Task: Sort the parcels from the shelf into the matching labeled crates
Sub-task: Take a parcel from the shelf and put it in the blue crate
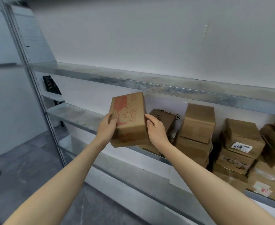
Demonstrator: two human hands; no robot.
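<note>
Hands, left hand (108,127) and right hand (156,130), are clamping opposite sides of cat-printed carton (130,120) just off shelf (78,117); level, even grip is advised.

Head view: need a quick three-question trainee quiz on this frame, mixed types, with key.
1. True or false: the left hand and right hand both grip the cat-print box.
2. The other parcels on the shelf lie to that box's: A left, B right, C top.
3. Fill in: the box's print is ___ in colour.
Key: 1 true; 2 B; 3 red.
</note>
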